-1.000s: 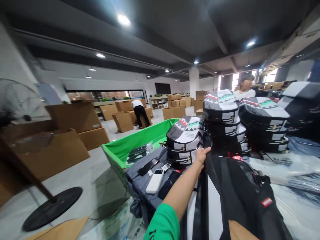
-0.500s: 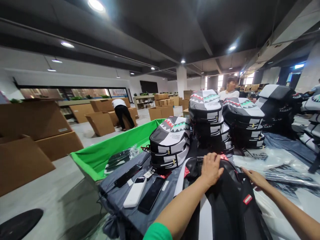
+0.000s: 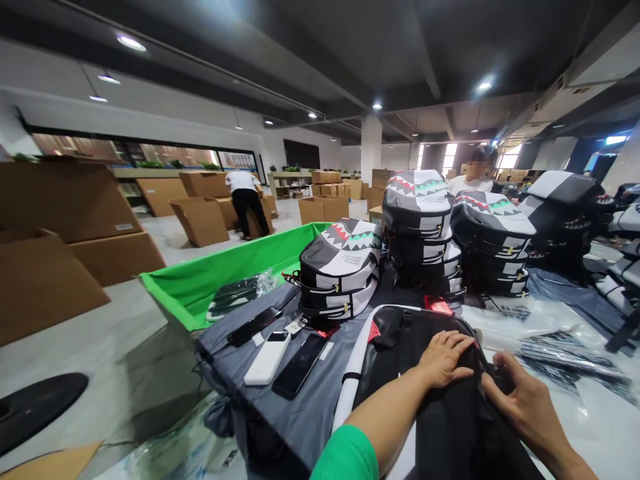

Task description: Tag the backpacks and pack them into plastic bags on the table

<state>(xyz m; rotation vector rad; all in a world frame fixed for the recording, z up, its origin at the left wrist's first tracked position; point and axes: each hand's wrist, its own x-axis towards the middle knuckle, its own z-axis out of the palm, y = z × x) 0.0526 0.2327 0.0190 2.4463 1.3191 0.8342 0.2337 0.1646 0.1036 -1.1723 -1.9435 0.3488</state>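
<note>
A black and white backpack (image 3: pixel 450 427) lies in front of me on the table, its black padded side facing up. My left hand (image 3: pixel 447 360) rests flat on its upper part, fingers stretched toward the right edge. On that edge my right hand (image 3: pixel 530 403) is closed, thumb on the near side and fingers curled round a black part of the backpack; exactly which part is hidden. Just beyond stands a stack of backpacks (image 3: pixel 340 267) with a zigzag teeth print in red and green. A red tag (image 3: pixel 439 305) shows behind the backpack's top.
Left of the backpack lie a white power bank (image 3: pixel 269 358) and a black phone (image 3: pixel 300 365). A green-lined bin (image 3: pixel 175 277) borders the table's left side. Clear plastic bags (image 3: pixel 565 353) cover the right. Cardboard boxes (image 3: pixel 75 207) and two other people are farther off.
My left hand has slid right across the backpack, from its top middle toward the right edge. The right hand has come nearer and closed on that edge. The view has shifted slightly.
</note>
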